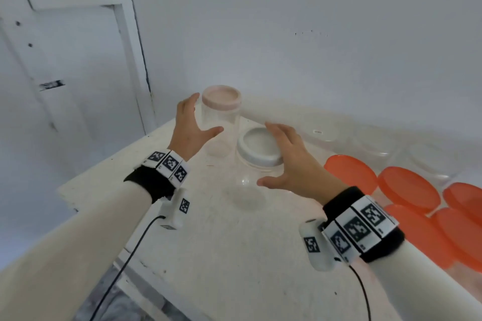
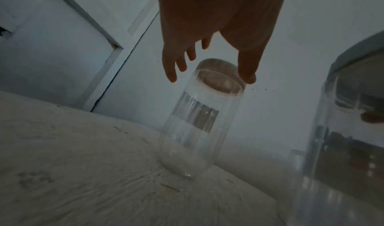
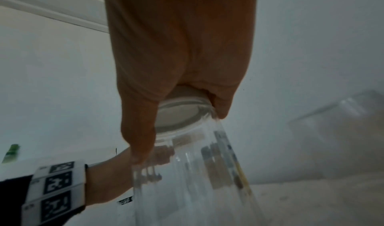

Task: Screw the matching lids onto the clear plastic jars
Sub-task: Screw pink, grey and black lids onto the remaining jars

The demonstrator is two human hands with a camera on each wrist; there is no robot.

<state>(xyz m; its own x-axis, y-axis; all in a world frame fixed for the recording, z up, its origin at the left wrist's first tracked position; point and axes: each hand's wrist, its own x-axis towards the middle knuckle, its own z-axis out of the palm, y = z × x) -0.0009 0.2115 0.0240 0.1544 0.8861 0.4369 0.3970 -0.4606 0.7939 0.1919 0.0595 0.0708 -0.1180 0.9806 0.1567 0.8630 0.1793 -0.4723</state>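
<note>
A tall narrow clear jar [image 1: 221, 122] with a pinkish lid [image 1: 221, 98] stands at the table's far left corner. My left hand [image 1: 207, 114] is spread around it, fingers straight; in the left wrist view the left hand [image 2: 209, 78] has its thumb tip at the lid's edge [image 2: 218, 75]. To the right stands a wider clear jar [image 1: 250, 190] with a white lid [image 1: 260, 150]. My right hand [image 1: 268, 154] straddles that lid with thumb and fingers spread. The right wrist view shows the right hand [image 3: 180, 134] on both sides of the lid [image 3: 178, 114]; firm contact is unclear.
Several orange lids [image 1: 407, 187] lie at the right of the white table [image 1: 208, 242]. Clear lidless containers [image 1: 378, 148] stand along the back wall at the right. A white door [image 1: 65, 60] is at the left, and the table's left edge lies near my left wrist.
</note>
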